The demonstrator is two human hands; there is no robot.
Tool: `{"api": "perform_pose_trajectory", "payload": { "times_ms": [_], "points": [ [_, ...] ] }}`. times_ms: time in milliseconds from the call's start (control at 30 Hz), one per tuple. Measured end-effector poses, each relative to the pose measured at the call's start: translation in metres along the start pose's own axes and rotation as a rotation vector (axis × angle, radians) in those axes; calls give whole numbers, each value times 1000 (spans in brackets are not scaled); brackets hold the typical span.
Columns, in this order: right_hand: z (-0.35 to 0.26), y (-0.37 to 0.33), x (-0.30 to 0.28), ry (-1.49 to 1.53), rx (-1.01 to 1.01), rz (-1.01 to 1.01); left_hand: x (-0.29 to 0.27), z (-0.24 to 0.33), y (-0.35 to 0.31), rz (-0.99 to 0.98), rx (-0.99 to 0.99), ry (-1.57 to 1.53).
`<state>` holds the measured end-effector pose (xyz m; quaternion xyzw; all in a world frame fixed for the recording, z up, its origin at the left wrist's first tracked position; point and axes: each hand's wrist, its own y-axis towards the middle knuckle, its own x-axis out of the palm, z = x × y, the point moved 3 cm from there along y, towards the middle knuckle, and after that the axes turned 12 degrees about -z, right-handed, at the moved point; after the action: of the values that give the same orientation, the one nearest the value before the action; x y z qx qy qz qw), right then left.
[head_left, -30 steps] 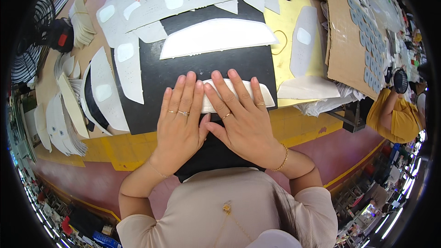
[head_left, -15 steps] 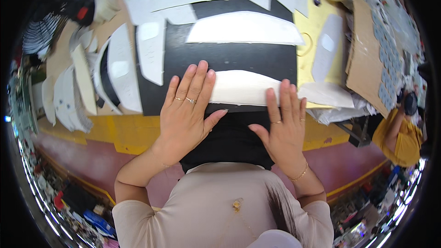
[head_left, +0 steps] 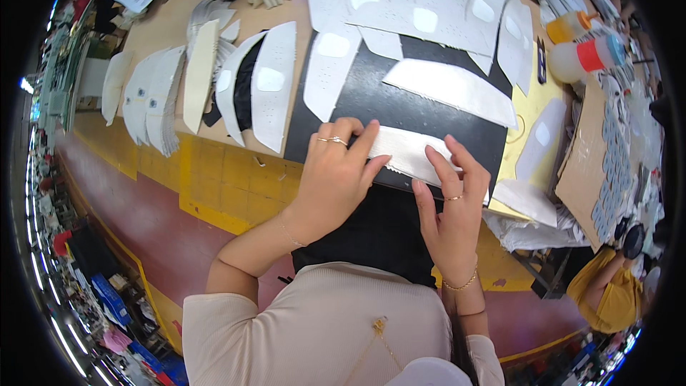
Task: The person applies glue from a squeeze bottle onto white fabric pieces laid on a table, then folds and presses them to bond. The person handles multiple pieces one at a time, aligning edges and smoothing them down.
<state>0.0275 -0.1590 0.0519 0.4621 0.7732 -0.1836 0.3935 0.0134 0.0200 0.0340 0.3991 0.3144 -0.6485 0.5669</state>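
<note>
A white curved fabric piece [head_left: 407, 151] lies near the front edge of the black board [head_left: 364, 96]. My left hand [head_left: 333, 171] rests at its left end, fingers bent, thumb and forefinger apart on the piece. My right hand [head_left: 457, 207] is over its right end, with the fingers bent and spread and the thumb by the near edge. Neither hand lifts the piece. Farther back on the board lies a similar white piece [head_left: 454, 91]. Pale card templates [head_left: 329, 75] with white labels lie along the board's far and left sides.
More fabric pieces [head_left: 153, 100] and templates lie on the table's left. At the right are a yellow sheet [head_left: 509, 150], a small black cutter [head_left: 541, 61], an orange bottle [head_left: 569, 27], a red-banded bottle [head_left: 586, 56] and a cardboard sheet [head_left: 587, 164]. A person in yellow [head_left: 607, 293] is at far right.
The view has turned, so the table appears shifted right and tilted. Both hands, flat on the fabric piece before, now have bent fingers at its ends.
</note>
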Motion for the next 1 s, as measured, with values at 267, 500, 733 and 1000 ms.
{"api": "perform_pose_trajectory", "payload": {
  "times_ms": [267, 500, 733, 1000],
  "points": [
    [4, 13, 24, -15, 24, -70, 0, 1, -1, -11, -65, -129],
    [-1, 15, 26, -94, 34, -98, -3, -2, 6, -85, -151, -216],
    [-5, 29, 16, -97, -13, -142, -8, -7, 13, -67, -153, -447],
    [0, 23, 19, 160, -49, 29, -5, -21, 11, -334, -380, -1363]
  ]
}}
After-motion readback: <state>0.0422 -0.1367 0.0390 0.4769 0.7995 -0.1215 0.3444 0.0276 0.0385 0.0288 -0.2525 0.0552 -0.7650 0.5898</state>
